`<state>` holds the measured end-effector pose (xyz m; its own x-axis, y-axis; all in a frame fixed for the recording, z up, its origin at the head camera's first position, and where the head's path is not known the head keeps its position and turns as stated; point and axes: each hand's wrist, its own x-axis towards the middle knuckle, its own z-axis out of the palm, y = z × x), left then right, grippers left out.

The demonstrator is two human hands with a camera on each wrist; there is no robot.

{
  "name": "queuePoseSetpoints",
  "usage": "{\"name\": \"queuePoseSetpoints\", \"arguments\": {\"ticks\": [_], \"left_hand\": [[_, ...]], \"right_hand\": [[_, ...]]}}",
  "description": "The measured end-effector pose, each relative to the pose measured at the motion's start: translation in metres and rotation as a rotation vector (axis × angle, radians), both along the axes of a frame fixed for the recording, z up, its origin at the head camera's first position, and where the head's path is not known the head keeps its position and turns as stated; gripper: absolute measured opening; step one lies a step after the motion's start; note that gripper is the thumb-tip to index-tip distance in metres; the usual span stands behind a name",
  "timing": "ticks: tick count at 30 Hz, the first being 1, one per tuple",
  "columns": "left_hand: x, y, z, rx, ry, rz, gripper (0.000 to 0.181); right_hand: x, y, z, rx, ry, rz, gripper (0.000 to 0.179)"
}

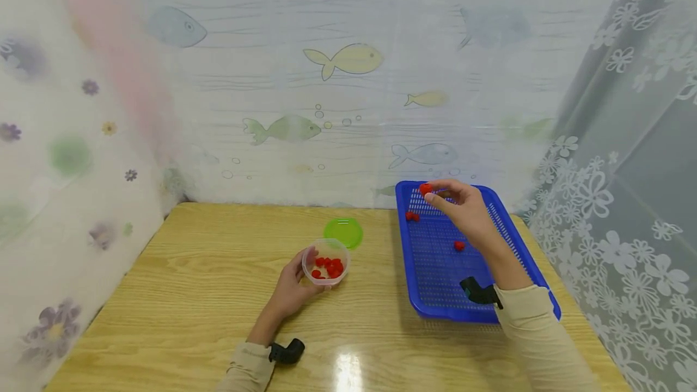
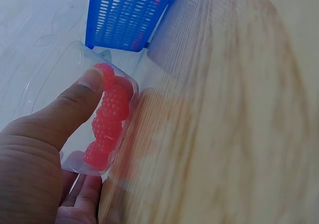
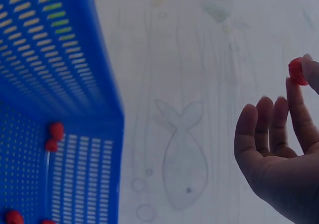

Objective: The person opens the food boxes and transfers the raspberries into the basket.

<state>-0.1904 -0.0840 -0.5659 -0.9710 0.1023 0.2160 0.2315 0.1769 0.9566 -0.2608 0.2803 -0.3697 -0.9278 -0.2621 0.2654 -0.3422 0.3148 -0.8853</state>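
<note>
My left hand (image 1: 292, 288) grips a clear plastic container (image 1: 307, 259) on the table, thumb on the near side and fingers around the far side. Several red raspberries (image 2: 107, 119) lie in the bottom of the container, seen through its wall in the left wrist view. My right hand (image 1: 463, 207) is raised over the far part of a blue basket (image 1: 412, 283). Between thumb and index finger it pinches one raspberry (image 3: 297, 71); the other fingers are held apart from it. A few more raspberries (image 1: 459, 246) lie in the basket, some by its far left corner.
A round green lid (image 1: 348, 231) lies flat on the wooden table (image 1: 218, 259), just behind the container. The basket's raised walls stand at the table's right side. Fish-patterned sheeting (image 1: 348, 138) hangs behind the table, and a flowered curtain (image 1: 626, 259) hangs on the right.
</note>
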Motion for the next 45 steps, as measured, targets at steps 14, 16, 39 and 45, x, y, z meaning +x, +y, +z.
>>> {"name": "queuePoseSetpoints", "arguments": {"ticks": [14,16,39,45], "left_hand": [[0.002,0.000,-0.001,-0.002,0.002,0.001,0.094],[0.002,0.000,-0.001,0.001,-0.002,0.004,0.094],[0.000,0.001,0.000,-0.001,0.009,0.001,0.091],[-0.001,0.000,-0.001,0.001,0.028,-0.002,0.090]], "right_hand": [[-0.031,0.053,-0.038,0.054,-0.044,-0.031,0.046],[-0.035,0.057,-0.043,0.070,-0.068,-0.046,0.050],[-0.053,0.074,-0.061,-0.058,-0.183,-0.002,0.061],[-0.042,0.062,-0.040,-0.125,-0.198,0.053,0.062]]}}
